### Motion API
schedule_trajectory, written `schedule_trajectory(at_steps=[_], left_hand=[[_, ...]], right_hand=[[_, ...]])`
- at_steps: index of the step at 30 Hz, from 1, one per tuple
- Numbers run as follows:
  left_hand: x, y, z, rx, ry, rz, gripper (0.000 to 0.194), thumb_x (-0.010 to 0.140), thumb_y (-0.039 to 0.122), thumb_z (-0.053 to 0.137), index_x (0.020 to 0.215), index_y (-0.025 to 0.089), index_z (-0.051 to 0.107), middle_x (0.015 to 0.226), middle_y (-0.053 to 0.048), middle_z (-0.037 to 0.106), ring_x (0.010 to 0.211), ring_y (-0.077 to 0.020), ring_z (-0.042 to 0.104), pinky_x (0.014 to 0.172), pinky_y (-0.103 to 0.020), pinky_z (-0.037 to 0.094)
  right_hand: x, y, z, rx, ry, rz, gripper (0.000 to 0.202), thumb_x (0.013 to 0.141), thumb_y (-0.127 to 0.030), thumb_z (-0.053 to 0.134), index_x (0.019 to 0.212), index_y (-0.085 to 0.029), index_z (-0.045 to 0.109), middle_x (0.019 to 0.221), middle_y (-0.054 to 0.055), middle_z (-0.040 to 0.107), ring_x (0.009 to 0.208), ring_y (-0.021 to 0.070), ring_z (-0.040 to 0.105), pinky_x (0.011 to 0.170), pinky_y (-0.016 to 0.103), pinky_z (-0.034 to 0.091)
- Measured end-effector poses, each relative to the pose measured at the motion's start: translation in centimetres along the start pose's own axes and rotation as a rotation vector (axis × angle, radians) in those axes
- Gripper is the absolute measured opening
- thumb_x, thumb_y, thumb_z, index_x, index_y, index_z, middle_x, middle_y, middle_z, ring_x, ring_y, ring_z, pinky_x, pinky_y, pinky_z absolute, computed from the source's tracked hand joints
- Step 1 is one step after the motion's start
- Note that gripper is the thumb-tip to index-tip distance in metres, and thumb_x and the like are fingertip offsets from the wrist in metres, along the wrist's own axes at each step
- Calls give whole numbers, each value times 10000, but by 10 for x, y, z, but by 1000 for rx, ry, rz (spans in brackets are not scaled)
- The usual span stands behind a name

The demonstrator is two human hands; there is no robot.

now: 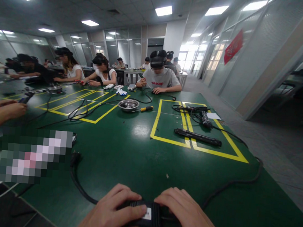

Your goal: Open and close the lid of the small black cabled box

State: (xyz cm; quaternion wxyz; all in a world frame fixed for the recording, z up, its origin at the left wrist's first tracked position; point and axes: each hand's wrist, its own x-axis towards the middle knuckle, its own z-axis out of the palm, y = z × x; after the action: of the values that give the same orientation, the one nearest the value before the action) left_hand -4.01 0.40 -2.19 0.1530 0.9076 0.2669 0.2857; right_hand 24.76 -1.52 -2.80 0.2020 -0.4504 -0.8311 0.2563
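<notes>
A small black cable box point(156, 212) with a white label lies at the bottom middle, held between both my hands. My left hand point(112, 210) is closed on its left end, the thumb lying over the top beside the label. At the other end, the fingers of my right hand point(185, 212) curl around the right edge. From the left side of the box a black cord point(81, 188) runs to a power plug point(76, 157) on the green table. Another black cable point(232, 183) leads from behind my right hand toward the table's right side.
On the green table point(127, 153) are a metal bowl point(128, 105), a yellow-black screwdriver point(147, 109), a long black tube-shaped part point(198, 137) and a dark tool point(205, 120) with tangled cable. A co-worker point(159, 75) sits opposite; another person's hands point(12, 111) are at left.
</notes>
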Motion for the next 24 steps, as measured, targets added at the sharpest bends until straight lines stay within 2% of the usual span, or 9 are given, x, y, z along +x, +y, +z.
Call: schedule_trajectory(at_steps=[19,24], left_hand=[[3,3,-3,-30,-22,-17,441,1071,101,719,1463,304,723,1309,-89,806,1173,-240,763,1022,-351,691],[3,3,-2,-38,-16,-32,472,1043,80,733,1458,304,720,1313,-86,805,1170,-243,764,1018,-353,693]], right_hand=[[2,-3,-3,-16,-36,30,374,917,-210,863,1273,-253,755,1248,62,829,1124,291,768,1013,415,564],[-2,-1,-2,12,2,-1,350,940,-275,858,1273,-251,752,1246,75,827,1134,303,769,1042,429,571]])
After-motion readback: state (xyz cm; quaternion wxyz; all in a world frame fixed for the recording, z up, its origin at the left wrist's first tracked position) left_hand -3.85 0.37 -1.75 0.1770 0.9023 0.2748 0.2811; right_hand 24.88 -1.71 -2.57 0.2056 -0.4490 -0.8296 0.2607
